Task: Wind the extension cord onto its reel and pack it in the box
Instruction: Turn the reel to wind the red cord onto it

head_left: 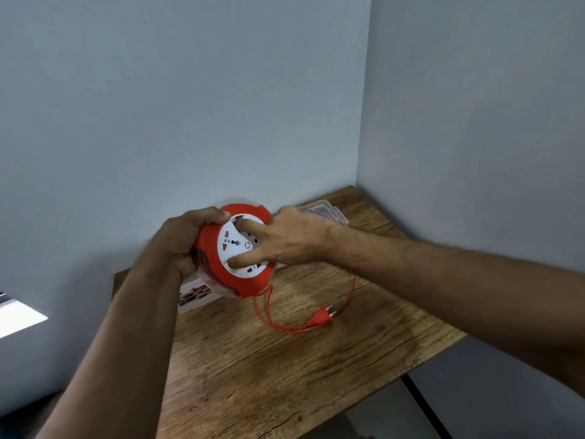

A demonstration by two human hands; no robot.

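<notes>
An orange cord reel (210, 248) with a white socket face (240, 248) is held up above the wooden table (285, 375). My left hand (182, 240) grips its left rim. My right hand (285, 239) rests on the white face, thumb and fingers pressed into it. A loose length of orange cord (272, 321) hangs from the reel's bottom and loops over the table to the orange plug (323, 315), which lies flat. The white printed box (193, 296) lies on the table behind the reel, mostly hidden by it.
A clear plastic lidded container (326, 210) sits at the table's far corner behind my right hand. Grey walls close the table on the left and back right. The table's front edge drops to a dark floor at the right.
</notes>
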